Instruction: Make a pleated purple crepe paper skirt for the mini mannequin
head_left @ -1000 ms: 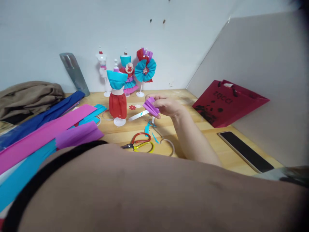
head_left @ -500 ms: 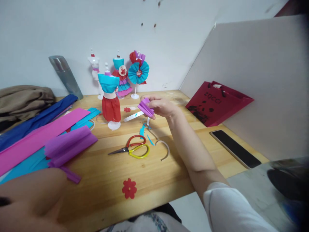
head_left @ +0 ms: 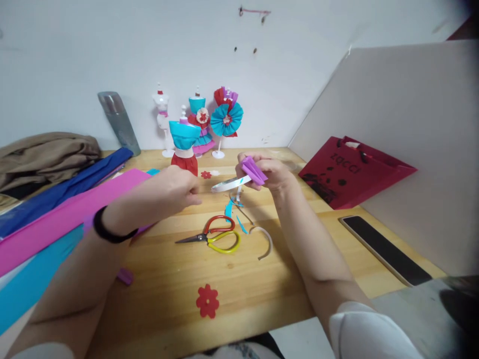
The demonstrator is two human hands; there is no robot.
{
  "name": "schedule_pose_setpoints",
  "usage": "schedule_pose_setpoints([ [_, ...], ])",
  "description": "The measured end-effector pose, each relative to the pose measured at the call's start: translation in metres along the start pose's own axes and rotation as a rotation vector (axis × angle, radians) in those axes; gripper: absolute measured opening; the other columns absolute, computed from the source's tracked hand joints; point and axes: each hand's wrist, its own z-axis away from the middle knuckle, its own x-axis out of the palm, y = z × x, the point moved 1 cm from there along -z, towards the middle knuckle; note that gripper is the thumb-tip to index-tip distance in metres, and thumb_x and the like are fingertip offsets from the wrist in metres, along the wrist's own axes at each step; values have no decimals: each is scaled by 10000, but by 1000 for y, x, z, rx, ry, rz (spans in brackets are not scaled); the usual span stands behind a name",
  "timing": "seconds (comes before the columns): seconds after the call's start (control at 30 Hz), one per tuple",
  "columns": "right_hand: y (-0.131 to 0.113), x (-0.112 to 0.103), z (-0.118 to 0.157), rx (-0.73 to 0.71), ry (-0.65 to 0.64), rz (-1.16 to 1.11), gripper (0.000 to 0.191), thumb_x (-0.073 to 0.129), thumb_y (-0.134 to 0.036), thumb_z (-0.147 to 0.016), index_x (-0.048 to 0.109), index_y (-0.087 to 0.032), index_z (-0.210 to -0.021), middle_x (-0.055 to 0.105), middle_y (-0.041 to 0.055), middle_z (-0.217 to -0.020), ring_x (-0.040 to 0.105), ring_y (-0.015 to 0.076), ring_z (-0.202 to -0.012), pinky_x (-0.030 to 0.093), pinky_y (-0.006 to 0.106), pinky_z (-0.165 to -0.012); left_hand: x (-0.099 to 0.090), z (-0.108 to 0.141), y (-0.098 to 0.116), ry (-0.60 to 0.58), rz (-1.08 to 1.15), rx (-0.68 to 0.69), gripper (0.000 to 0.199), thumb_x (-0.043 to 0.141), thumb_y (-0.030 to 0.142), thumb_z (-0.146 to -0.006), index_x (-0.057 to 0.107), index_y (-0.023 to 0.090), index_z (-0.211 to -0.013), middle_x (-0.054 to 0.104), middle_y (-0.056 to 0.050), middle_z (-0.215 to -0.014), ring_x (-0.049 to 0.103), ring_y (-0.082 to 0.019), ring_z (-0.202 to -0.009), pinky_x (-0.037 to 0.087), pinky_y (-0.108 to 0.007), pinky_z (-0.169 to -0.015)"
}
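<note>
The right hand [head_left: 264, 172] clamps purple paper [head_left: 253, 170], not yet on any upper-centre mannequin [head_left: 184, 133] (3 of 4 look dressed); the left hand [head_left: 168, 192], I cannot tell.

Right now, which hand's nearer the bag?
Right. Your right hand, holding purple paper, is left of the bag; your left hand is farther left, partly hiding the red skirt.

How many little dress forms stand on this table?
4: a mostly white form, back left; a red-skirted form, in front, its base hidden behind the left hand; a cream-rosette form, back middle; a blue-rosette form, back right.
</note>
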Motion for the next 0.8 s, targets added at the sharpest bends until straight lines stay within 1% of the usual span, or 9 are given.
schedule_pose_setpoints([
  [0.07,0,0,0,-3,4,4,41,586,-204,-819,584,-165,-808,584,-44,-541,455,59,-347,384,175,-394,1,-14,2,-130,70,-71,273,622,204,-861,609,166,-591,599,25,-529,541,-106,-512,352,-235,-526],
  [0.1,0,0,0,-5,12,4,41,590,-204,-815,591,-164,-806,585,-44,-538,453,58,-345,374,173,-387,2,-19,4,-157,120,-99,248,607,191,-854,606,167,-607,594,34,-521,537,-100,-503,342,-227,-516],
  [0.17,0,-1,0,-4,35,3,52,606,-215,-801,602,-164,-794,588,-42,-533,446,59,-338,354,175,-368,3,-24,7,-108,221,-126,190,597,183,-842,605,170,-653,592,45,-524,540,-93,-499,339,-212,-502],
  [0.33,-1,-2,-2,9,90,4,101,654,-259,-762,607,-170,-752,589,-38,-523,409,64,-315,309,196,-332,10,-23,7,125,300,-104,20,642,156,-784,643,170,-771,640,33,-634,545,-90,-565,377,-207,-532],
  [0.43,-3,-1,-2,3,95,0,125,652,-264,-761,580,-180,-705,564,-37,-517,405,63,-324,279,198,-328,15,-26,5,173,310,-88,199,636,128,-764,716,170,-941,674,25,-697,554,-94,-598,408,-212,-563],
  [0.53,-3,-2,-1,19,110,15,172,671,-304,-762,557,-193,-697,533,-49,-502,402,69,-325,256,201,-321,21,-29,3,171,335,-53,229,637,174,-796,743,170,-1000,699,14,-738,550,-90,-594,424,-216,-576],
  [0.6,-3,-3,-1,15,107,21,185,678,-322,-762,549,-196,-720,521,-57,-504,401,71,-323,259,202,-322,24,-30,4,220,295,-12,188,636,208,-831,750,174,-977,705,9,-759,562,-94,-616,422,-219,-584],
  [0.67,-2,-4,0,-2,93,18,186,669,-325,-776,539,-196,-744,514,-58,-519,409,71,-330,261,199,-327,26,-29,7,279,176,17,157,612,208,-874,751,176,-939,714,-2,-770,580,-107,-651,412,-228,-596],
  [0.8,-3,-4,1,1,113,20,163,660,-299,-773,536,-196,-759,507,-59,-521,407,71,-334,254,193,-331,30,-23,18,277,-167,33,207,535,186,-956,731,158,-895,738,-44,-806,628,-152,-687,371,-266,-573],
])
